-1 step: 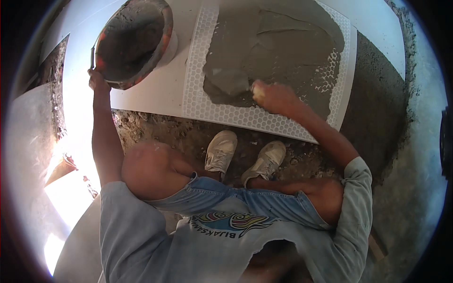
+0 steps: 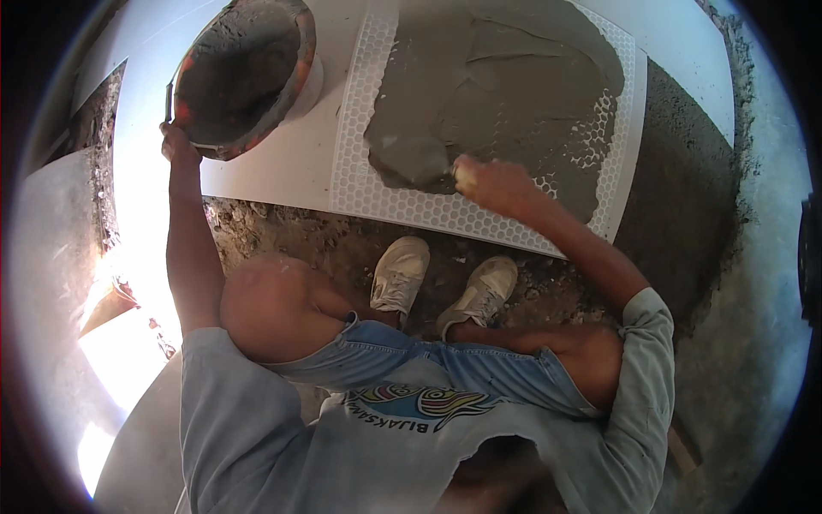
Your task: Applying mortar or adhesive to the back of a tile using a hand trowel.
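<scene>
Nearest you is one grey shirt [image 2: 342, 463] with a coloured print on its front, then one pair of blue denim shorts [image 2: 390, 349] between your two bent knees. Past them, two pale shoes [image 2: 400, 272] stand on a strip of dark, rough soil [image 2: 282, 230].

Just beyond the soil lies one white panel [image 2: 411, 208] with a honeycomb surface, its near edge running along the strip. Your right hand [image 2: 497, 184] is over its near part, fingers curled closed around the pale handle of one trowel [image 2: 413, 156]. The blade points to your left and rests in the grey mortar, so coated that its outline is hard to make out. One broad patch of mortar [image 2: 531, 94] covers most of the panel; honeycomb cells show bare along the left, near and right borders and in a few gaps toward the right.

To the left, your left hand [image 2: 178, 144] has its fingers bent closed at the near edge of one bucket [image 2: 304, 81], by the end of its wire handle; whether they hold rim or wire you cannot tell from here. The bucket sits left of the panel on a smooth white surface [image 2: 265, 178]. Inside is dark grey mix [image 2: 244, 81], with smears around the orange-marked rim; how deep it goes is unclear.
</scene>
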Motion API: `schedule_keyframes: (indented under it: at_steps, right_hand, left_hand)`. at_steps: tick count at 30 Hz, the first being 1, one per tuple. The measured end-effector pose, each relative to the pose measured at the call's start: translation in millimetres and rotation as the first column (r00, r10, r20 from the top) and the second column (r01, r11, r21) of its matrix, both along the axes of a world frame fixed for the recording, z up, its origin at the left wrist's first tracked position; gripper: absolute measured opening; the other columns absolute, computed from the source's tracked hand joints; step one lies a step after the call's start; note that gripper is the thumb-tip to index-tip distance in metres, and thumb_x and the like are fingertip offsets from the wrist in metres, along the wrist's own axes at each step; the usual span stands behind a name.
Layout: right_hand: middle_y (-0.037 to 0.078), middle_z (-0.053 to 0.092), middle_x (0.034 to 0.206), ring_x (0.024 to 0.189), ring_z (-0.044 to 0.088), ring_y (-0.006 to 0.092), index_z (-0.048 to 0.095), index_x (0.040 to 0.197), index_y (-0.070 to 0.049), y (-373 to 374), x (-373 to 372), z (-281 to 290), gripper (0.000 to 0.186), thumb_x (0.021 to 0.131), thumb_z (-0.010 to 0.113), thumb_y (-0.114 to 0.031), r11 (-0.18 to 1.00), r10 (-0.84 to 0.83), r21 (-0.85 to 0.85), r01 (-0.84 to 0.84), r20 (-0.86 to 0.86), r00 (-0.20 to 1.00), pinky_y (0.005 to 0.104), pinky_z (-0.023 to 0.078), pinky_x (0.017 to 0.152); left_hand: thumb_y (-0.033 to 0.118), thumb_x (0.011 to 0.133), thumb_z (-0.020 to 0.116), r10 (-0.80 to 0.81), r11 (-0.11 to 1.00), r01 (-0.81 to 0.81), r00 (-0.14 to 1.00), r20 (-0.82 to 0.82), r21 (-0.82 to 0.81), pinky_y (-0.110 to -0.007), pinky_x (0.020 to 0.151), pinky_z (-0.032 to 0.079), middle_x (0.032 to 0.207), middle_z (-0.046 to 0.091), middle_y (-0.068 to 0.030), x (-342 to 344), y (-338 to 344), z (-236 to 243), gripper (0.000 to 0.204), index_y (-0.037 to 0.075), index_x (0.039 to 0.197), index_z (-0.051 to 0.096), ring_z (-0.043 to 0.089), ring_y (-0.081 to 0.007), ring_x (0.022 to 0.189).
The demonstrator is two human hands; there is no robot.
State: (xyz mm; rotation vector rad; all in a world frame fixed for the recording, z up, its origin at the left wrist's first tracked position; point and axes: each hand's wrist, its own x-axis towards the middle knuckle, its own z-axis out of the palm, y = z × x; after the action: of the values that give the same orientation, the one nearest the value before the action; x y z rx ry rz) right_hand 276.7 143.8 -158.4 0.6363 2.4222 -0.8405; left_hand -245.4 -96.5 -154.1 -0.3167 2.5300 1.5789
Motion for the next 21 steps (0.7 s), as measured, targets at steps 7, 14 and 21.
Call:
schedule_keyframes:
  at_steps: [7,14,21]
  right_hand:
    - [0.017,0.065,0.074,0.067,0.066,0.0340,0.049,0.116,-0.018,-10.6,35.7,-2.7,0.030,0.090,0.050,-0.031,0.946,0.204,0.272,-0.174,-0.086,0.975,0.0468,0.052,0.059]
    - [0.016,0.067,0.078,0.069,0.067,0.0365,0.049,0.114,-0.010,107.9,46.3,-13.5,0.030,0.092,0.050,-0.030,0.829,-0.213,0.476,0.292,-0.213,0.954,0.0479,0.051,0.058]
    - [0.023,0.065,0.081,0.076,0.064,0.0423,0.047,0.119,-0.008,71.9,84.4,-53.4,0.040,0.090,0.053,-0.036,0.917,-0.301,0.145,0.372,-0.361,0.883,0.0504,0.050,0.062]
  left_hand:
    - [0.040,0.093,0.030,0.066,0.997,-0.067,0.997,0.028,0.047,-0.041,0.083,0.054,0.107,0.064,-0.0171,35.1,15.1,23.9,0.057,-0.004,0.117,0.057,0.063,-0.0296,0.095]
    - [0.041,0.093,0.029,0.067,0.998,-0.066,0.997,0.031,-0.009,-0.040,0.084,0.053,0.110,0.063,-0.0179,52.0,24.1,26.3,0.059,-0.004,0.118,0.058,0.063,-0.0294,0.098]
    - [0.046,0.094,0.030,0.083,0.996,-0.080,0.995,0.064,-0.051,-0.042,0.084,0.053,0.114,0.061,-0.0198,29.0,24.4,12.8,0.064,-0.007,0.124,0.051,0.062,-0.0311,0.101]
